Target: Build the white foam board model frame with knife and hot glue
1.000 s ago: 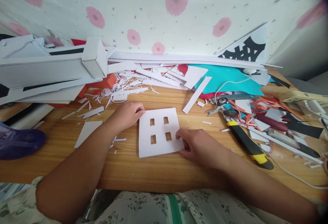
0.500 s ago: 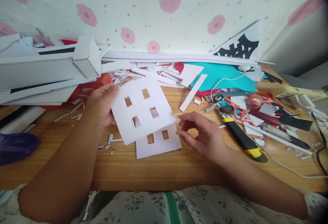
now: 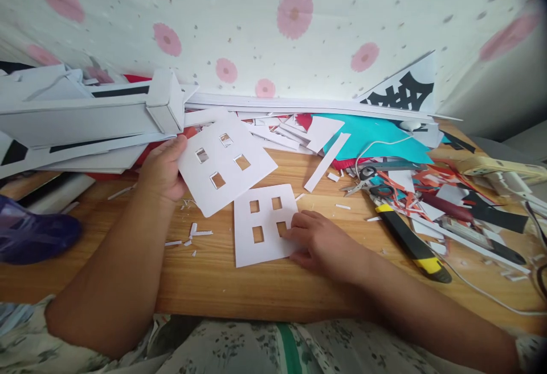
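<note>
My left hand point(image 3: 162, 171) pinches the left edge of a white cardboard piece point(image 3: 222, 161) with several square cut-out windows, tilted above the table. Beneath its lower corner, a second white cardboard piece point(image 3: 267, 218) with similar windows lies on the wooden tabletop. My right hand point(image 3: 322, 243) has closed on this lower piece's right edge, its fingertips over the lower right window and the thumb near the edge. The undersides of its fingers are hidden.
Right of my right hand lie a yellow-black utility knife point(image 3: 412, 246), scissors point(image 3: 364, 175) and coloured scraps. Paper strips and a turquoise sheet point(image 3: 378, 137) lie at the back. A white box-like cardboard form point(image 3: 85, 120) stands left, above a blue object point(image 3: 38, 234).
The upper cardboard has moved up and left in my left hand, uncovering the lower piece. My right hand has moved down and left onto that lower piece's edge. The view has shifted slightly.
</note>
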Motion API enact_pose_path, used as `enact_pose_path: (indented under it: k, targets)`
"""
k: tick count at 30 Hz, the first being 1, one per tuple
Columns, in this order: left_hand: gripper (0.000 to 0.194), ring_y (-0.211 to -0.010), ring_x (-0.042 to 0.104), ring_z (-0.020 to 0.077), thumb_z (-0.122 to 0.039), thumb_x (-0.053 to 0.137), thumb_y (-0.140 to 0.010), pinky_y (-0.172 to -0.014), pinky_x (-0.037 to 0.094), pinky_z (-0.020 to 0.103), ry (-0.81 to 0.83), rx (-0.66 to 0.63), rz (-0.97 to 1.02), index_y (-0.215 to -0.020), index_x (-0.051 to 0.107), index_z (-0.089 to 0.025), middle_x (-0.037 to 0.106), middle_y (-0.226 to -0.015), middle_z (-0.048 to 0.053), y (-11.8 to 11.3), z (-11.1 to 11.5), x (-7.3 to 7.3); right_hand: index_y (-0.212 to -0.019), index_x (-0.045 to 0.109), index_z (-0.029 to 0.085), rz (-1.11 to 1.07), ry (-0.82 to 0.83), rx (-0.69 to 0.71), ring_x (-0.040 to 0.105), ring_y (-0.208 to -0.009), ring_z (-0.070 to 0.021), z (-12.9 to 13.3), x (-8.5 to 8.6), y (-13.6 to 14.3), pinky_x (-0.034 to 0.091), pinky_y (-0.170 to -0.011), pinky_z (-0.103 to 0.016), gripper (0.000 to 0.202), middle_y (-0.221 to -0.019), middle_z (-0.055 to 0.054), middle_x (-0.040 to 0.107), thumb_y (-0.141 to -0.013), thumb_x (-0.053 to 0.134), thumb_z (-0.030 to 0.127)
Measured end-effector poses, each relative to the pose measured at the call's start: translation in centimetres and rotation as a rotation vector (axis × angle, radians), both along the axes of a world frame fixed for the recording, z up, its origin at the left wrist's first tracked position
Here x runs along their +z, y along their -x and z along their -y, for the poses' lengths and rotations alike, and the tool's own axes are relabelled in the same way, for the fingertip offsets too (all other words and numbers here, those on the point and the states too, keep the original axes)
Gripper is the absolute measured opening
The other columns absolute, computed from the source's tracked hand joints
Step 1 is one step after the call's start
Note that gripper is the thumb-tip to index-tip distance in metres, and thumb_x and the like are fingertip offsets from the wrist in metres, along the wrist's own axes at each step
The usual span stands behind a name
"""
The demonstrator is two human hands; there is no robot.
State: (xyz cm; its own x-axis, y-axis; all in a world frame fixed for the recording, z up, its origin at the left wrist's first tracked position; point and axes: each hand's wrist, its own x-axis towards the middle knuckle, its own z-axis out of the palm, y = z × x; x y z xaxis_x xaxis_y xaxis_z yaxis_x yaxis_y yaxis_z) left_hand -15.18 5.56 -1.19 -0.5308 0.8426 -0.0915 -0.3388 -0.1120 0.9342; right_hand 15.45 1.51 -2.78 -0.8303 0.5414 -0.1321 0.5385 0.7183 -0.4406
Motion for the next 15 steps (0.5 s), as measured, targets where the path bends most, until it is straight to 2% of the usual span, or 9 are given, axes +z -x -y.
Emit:
enact_pose_path:
  k: [4, 7, 10, 12, 15]
  targets:
    - [0.033, -0.066, 0.063, 0.0159, -0.034, 0.082, -0.065, -0.062, 0.056, 0.03, 0.022, -0.028, -0.039, -0.081, 0.06, -0.015, 0.071, -0.072, 0.0, 0.3, -0.3, -0.6, -0.095, 0.068, 0.017, -0.027, 0.001, 0.065, 0.055, -0.093, -0.0236, 0.0, 0.6, -0.4, 0.039, -0.087, -0.037, 0.024, -0.096, -0.007, 0.063, -0.071, 0.069, 0.021]
    - [0.04, -0.056, 0.059, 0.0139, -0.041, 0.085, -0.059, -0.053, 0.051, 0.026, 0.052, -0.085, -0.102, -0.074, 0.058, -0.016, 0.066, -0.063, 0.0, 0.4, -0.2, -0.9, -0.091, 0.066, 0.02, -0.131, 0.145, 0.229, 0.057, -0.091, -0.0203, 0.2, 1.8, -1.5, 0.038, -0.087, -0.035, 0.026, -0.096, -0.003, 0.064, -0.066, 0.072, 0.02]
    - [0.045, -0.056, 0.059, 0.0141, -0.048, 0.084, -0.057, -0.053, 0.049, 0.025, 0.097, -0.179, -0.184, -0.076, 0.059, -0.016, 0.066, -0.066, 0.0, 0.0, 0.0, -1.2, -0.095, 0.064, 0.021, -0.316, 0.269, 0.36, 0.058, -0.088, -0.0161, 0.5, 3.2, -3.0, 0.038, -0.084, -0.031, 0.035, -0.096, 0.0, 0.065, -0.061, 0.067, 0.012]
    - [0.045, -0.058, 0.06, 0.0149, -0.052, 0.081, -0.06, -0.055, 0.049, 0.026, 0.137, -0.258, -0.255, -0.079, 0.061, -0.016, 0.067, -0.069, 0.0, -0.5, 0.3, -1.4, -0.096, 0.064, 0.021, -0.418, 0.273, 0.33, 0.057, -0.086, -0.0153, 0.6, 3.8, -3.7, 0.038, -0.081, -0.029, 0.038, -0.093, 0.0, 0.064, -0.061, 0.065, 0.009]
    - [0.039, -0.056, 0.058, 0.0138, -0.053, 0.076, -0.066, -0.052, 0.045, 0.024, 0.227, -0.443, -0.389, -0.076, 0.063, -0.017, 0.066, -0.068, 0.0, -1.5, 0.6, -1.7, -0.097, 0.065, 0.02, -0.431, 0.121, 0.16, 0.054, -0.086, -0.0166, 0.3, 4.0, -3.9, 0.036, -0.08, -0.03, 0.034, -0.089, -0.002, 0.061, -0.065, 0.065, 0.008]
